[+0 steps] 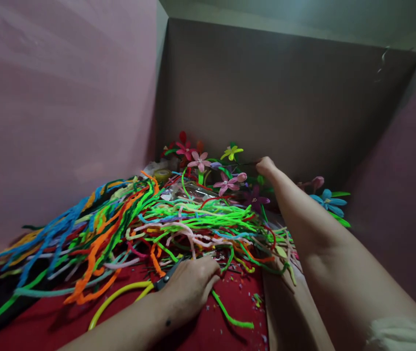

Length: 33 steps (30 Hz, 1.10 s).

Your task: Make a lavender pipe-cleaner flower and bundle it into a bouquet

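My left hand is low over a red surface, its fingers curled and closed. They face away, so what they hold is hidden. A bright green pipe cleaner comes out from beside the hand. Cutters with yellow handles lie against the wrist, their dark head partly covered. Farther off, my right hand is closed at the end of the outstretched arm. A thin dark stem runs left from its fingers towards a lavender bud. Around it stand pipe-cleaner flowers, including a pink one and a yellow one.
A large tangled heap of coloured pipe cleaners spreads across the middle and left. Small clippings dot the red surface. A blue flower stands to the right. A pink wall rises at left, and a bare leg shows at lower right.
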Motion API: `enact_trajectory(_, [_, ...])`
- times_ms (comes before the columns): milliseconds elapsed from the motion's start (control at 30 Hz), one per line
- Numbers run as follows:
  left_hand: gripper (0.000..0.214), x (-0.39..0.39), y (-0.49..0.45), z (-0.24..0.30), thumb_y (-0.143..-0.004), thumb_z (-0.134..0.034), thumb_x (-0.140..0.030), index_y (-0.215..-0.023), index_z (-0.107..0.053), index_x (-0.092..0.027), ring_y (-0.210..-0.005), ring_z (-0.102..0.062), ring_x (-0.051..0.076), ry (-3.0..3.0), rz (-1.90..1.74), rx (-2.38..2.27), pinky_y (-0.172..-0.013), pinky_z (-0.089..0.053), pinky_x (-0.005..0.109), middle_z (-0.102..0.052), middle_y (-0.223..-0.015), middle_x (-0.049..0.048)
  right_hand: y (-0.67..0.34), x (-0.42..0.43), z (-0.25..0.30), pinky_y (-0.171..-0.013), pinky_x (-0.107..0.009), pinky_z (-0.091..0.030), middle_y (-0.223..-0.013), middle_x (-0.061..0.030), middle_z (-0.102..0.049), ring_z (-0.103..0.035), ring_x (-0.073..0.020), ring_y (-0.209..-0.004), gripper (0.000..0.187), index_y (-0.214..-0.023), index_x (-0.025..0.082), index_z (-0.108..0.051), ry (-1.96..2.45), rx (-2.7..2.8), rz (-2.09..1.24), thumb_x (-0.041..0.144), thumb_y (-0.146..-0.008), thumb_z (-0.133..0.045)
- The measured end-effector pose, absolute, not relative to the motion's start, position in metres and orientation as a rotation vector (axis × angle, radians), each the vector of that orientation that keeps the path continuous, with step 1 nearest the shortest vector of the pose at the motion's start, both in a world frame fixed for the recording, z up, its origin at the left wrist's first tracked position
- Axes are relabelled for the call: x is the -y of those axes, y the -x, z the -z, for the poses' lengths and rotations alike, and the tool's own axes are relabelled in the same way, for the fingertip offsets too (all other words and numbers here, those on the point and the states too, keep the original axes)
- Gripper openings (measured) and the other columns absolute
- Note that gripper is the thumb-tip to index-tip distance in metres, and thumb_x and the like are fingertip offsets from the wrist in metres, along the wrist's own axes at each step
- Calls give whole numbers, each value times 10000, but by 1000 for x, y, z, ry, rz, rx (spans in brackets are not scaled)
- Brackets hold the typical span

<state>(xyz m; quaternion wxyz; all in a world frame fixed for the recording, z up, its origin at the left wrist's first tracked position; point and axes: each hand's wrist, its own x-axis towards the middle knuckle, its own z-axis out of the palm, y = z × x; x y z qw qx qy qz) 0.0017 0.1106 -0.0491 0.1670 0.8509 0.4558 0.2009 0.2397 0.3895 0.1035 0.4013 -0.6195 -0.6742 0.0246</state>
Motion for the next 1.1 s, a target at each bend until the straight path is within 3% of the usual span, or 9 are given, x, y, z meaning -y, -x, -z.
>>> enact_trajectory(100, [204, -112, -2, 47, -865, -409, -225, -881, -612, -213, -811, -612, 175, -2425, -577, -1288, -720, -447, 264, -665, -885, 39, -242, -374, -112, -775, -370, -511, -1024, -67, -626, -613, -180, -891, 227, -1024, 138, -602, 1669, 1621, -120, 285, -855, -566])
enact_trajectory(200, [218, -112, -2, 46, -867, -405, -225, -865, -622, -203, -800, -611, 173, -2424, -591, -1295, -713, -440, 261, -670, -876, 46, -243, -349, -123, -759, -339, -503, -852, -86, -691, -643, -221, -838, 153, -869, 110, -688, 1628, 1541, -94, 154, -737, -624])
enact_trajectory(300, [226, -112, -2, 44, -866, -412, -229, -843, -634, -193, -786, -609, 170, -2390, -646, -1284, -706, -435, 256, -676, -852, 49, -244, -312, -129, -747, -301, -496, -789, -101, -715, -658, -231, -836, 276, -877, 104, -718, 1505, 1495, -57, 79, -665, -542])
enact_trajectory(400, [218, -110, -2, 40, -854, -428, -211, -846, -645, -183, -796, -608, 165, -2309, -832, -1227, -730, -432, 253, -681, -848, 54, -242, -264, -124, -717, -287, -507, -735, -81, -719, -674, -202, -780, 347, -922, 116, -713, 1392, 1488, -100, 99, -667, -478])
enact_trajectory(533, [173, -111, 0, 31, -806, -508, -213, -759, -673, -195, -761, -597, 165, -2138, -1172, -1146, -743, -422, 256, -686, -772, 41, -235, -189, -99, -689, -272, -522, -692, -54, -714, -683, -175, -708, 303, -895, 126, -705, 1301, 1478, -247, 169, -683, -493])
enact_trajectory(700, [222, -123, 10, 25, -812, -506, -324, -747, -676, -195, -584, -535, 138, -1856, -1406, -1235, -585, -399, 230, -614, -609, -1, -231, -115, -64, -685, -292, -525, -621, -32, -690, -660, -151, -612, 213, -810, 140, -696, 1107, 1278, -615, 215, -636, -599])
enact_trajectory(867, [340, -127, 22, 16, -788, -526, -368, -512, -554, -170, -459, -423, 103, -1714, -1517, -1250, -477, -331, 212, -458, -444, -30, -237, -91, -38, -630, -281, -518, -565, -21, -670, -630, -136, -533, 241, -775, 145, -672, 1127, 1098, -796, 280, -575, -685])
enact_trajectory(1000, [326, -122, 28, 2, -802, -485, -361, -545, -534, -167, -392, -375, 81, -1604, -1608, -1249, -416, -295, 206, -438, -438, -38, -237, -86, -27, -602, -286, -517, -576, -34, -674, -634, -148, -532, 265, -764, 139, -675, 1122, 1103, -853, 301, -556, -694])
enact_trajectory(1100, [186, -118, 30, -5, -791, -471, -306, -694, -549, -167, -363, -362, 69, -1560, -1647, -1264, -379, -265, 194, -470, -492, -47, -233, -83, -21, -606, -283, -514, -583, -39, -678, -638, -150, -552, 250, -751, 135, -682, 1118, 1139, -856, 296, -560, -686])
